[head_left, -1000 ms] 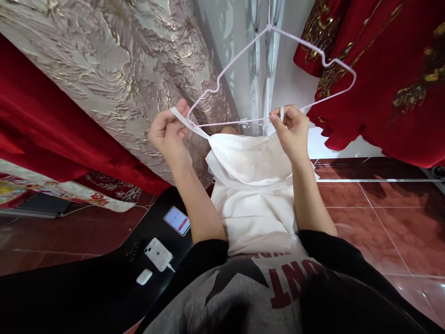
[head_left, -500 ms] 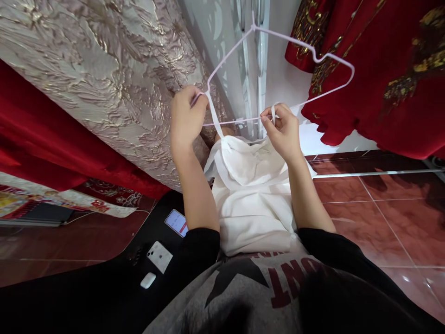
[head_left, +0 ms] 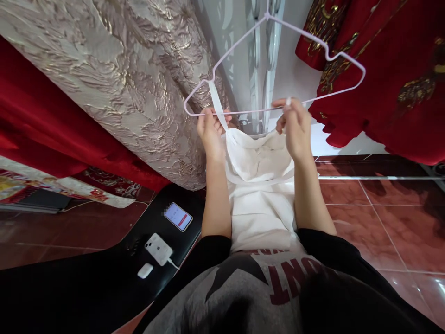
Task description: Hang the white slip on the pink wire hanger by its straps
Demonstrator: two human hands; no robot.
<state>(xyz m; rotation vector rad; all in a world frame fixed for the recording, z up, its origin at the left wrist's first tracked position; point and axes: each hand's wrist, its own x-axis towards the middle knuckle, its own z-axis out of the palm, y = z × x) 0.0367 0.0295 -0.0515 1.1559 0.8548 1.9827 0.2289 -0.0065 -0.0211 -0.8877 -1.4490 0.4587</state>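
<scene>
A white garment [head_left: 259,190] with thin straps hangs in front of me below a pale wire hanger [head_left: 342,95]. Its left strap [head_left: 216,102] is looped over the hanger's left shoulder notch. My left hand [head_left: 210,132] is closed around the garment's top edge at the base of that strap. My right hand [head_left: 294,125] pinches the right strap just under the hanger's bottom bar, fingers pressed together.
A pale embossed floral fabric [head_left: 121,79] hangs at the left over red velvet [head_left: 41,125]. Red garments with gold embroidery [head_left: 392,69] hang at the right. Two phones [head_left: 178,216] and a white earbud case [head_left: 145,270] lie on a black surface. The floor is red tile [head_left: 382,222].
The left strap went from being held off the hanger to lying over its left notch. My left hand dropped from the notch to the garment's top edge. My right hand rose slightly.
</scene>
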